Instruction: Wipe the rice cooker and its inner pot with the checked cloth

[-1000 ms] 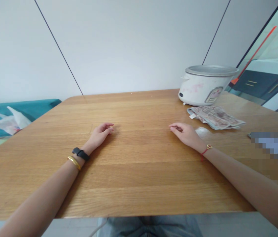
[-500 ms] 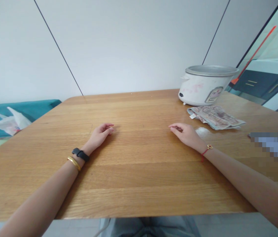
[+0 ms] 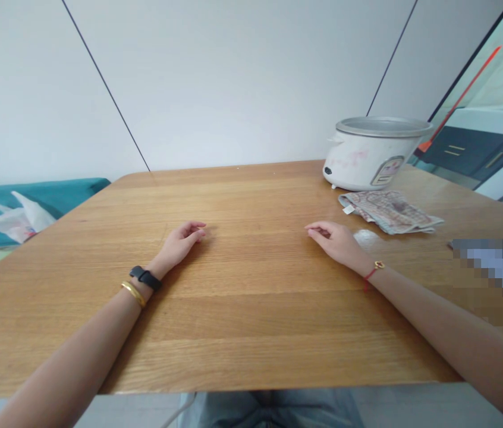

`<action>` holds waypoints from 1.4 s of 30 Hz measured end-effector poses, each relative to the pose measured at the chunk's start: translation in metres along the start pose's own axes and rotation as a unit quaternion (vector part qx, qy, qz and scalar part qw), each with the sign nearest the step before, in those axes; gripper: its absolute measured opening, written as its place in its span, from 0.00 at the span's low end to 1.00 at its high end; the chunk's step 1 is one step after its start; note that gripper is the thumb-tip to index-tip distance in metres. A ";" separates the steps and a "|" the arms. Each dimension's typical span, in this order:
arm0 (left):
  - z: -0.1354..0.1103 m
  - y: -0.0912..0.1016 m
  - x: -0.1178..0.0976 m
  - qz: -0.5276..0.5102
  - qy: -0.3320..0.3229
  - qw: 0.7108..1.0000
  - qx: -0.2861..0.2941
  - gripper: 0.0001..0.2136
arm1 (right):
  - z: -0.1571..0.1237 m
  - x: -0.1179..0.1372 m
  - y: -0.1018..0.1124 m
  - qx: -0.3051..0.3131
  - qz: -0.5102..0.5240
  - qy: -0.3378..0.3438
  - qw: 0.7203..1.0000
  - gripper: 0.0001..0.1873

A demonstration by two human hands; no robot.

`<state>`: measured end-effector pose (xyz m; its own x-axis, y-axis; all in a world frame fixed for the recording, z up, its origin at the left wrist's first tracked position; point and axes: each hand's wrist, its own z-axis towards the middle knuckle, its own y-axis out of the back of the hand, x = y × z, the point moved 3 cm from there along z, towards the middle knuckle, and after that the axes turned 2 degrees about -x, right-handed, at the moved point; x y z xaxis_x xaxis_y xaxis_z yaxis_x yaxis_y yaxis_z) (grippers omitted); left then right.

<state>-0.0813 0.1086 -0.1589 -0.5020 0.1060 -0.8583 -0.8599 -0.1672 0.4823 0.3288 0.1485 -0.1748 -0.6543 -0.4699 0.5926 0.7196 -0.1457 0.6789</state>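
Note:
My left hand [image 3: 181, 242] rests on its side on the wooden table [image 3: 251, 309], fingers loosely curved and thumb apart, holding nothing. A black band and a gold bangle circle that wrist. Across from it, my right hand [image 3: 335, 242] lies in much the same way, its fingers curved with a gap to the thumb and nothing inside. On the right wrist is a red cord bracelet. Closest to my right hand is a folded checked cloth [image 3: 392, 211]. Behind the cloth stands a white rice cooker [image 3: 362, 160] without a lid, its grey rim showing.
A pixelated flat object [image 3: 501, 267] lies at the table's right side. White wall panels [image 3: 251, 83] rise behind the table. Left of the table, a white plastic bag [image 3: 17, 220] sits on a teal seat [image 3: 68, 193]. A dark cabinet [image 3: 474, 151] stands at far right.

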 end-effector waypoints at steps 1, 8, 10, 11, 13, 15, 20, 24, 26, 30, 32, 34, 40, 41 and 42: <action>0.000 0.000 0.000 -0.002 -0.001 1.000 0.000 0.20 | 0.000 0.000 0.000 0.000 0.001 0.000 1.000 0.12; -0.001 -0.001 -0.002 -0.001 0.001 1.000 -0.004 0.20 | 0.000 0.000 0.000 -0.003 -0.001 0.003 1.000 0.12; -0.001 -0.001 -0.002 -0.005 0.002 1.000 -0.003 0.21 | 0.000 0.000 0.000 -0.001 -0.004 0.002 1.000 0.12; -0.001 -0.001 -0.003 -0.005 0.002 1.000 -0.004 0.21 | 0.000 0.000 0.001 -0.001 -0.006 0.002 1.000 0.12; -0.001 -0.001 -0.003 -0.007 0.002 1.000 -0.003 0.20 | 0.000 0.000 0.001 0.001 -0.008 0.002 1.000 0.12; -0.001 0.000 -0.003 -0.007 0.001 1.000 -0.003 0.20 | 0.001 0.000 0.000 0.000 -0.006 0.004 1.000 0.12; -0.001 -0.001 -0.003 0.000 0.004 1.000 -0.004 0.21 | 0.000 -0.002 -0.001 -0.003 0.000 0.002 1.000 0.12; -0.001 0.000 -0.003 0.009 0.002 1.000 -0.007 0.20 | 0.000 -0.002 -0.001 -0.001 0.003 -0.003 1.000 0.12; -0.001 0.000 -0.003 0.012 0.001 1.000 -0.008 0.19 | 0.000 -0.002 -0.001 0.002 0.003 -0.003 1.000 0.12; -0.001 0.000 -0.002 0.012 0.004 1.000 -0.007 0.20 | 0.000 -0.001 -0.001 0.003 0.005 -0.005 1.000 0.12; -0.001 0.000 -0.001 0.007 0.005 1.000 -0.007 0.20 | 0.000 -0.001 -0.001 0.002 0.007 -0.005 1.000 0.12; -0.001 0.000 -0.001 0.004 0.006 1.000 -0.006 0.21 | 0.000 0.000 -0.001 0.001 0.007 -0.006 1.000 0.12; -0.001 0.000 -0.001 0.002 0.002 1.000 -0.003 0.21 | 0.000 0.000 0.000 0.007 0.003 -0.006 1.000 0.13; -0.001 0.000 -0.001 0.004 0.002 1.000 -0.003 0.21 | 0.001 0.000 0.000 0.006 0.003 -0.006 1.000 0.13; -0.001 0.000 -0.001 0.005 0.002 1.000 -0.003 0.21 | 0.001 0.000 0.000 0.005 0.002 -0.005 1.000 0.13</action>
<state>-0.0805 0.1079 -0.1581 -0.5098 0.1008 -0.8544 -0.8545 -0.1742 0.4893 0.3285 0.1491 -0.1747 -0.6533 -0.4611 0.6005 0.7206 -0.1354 0.6800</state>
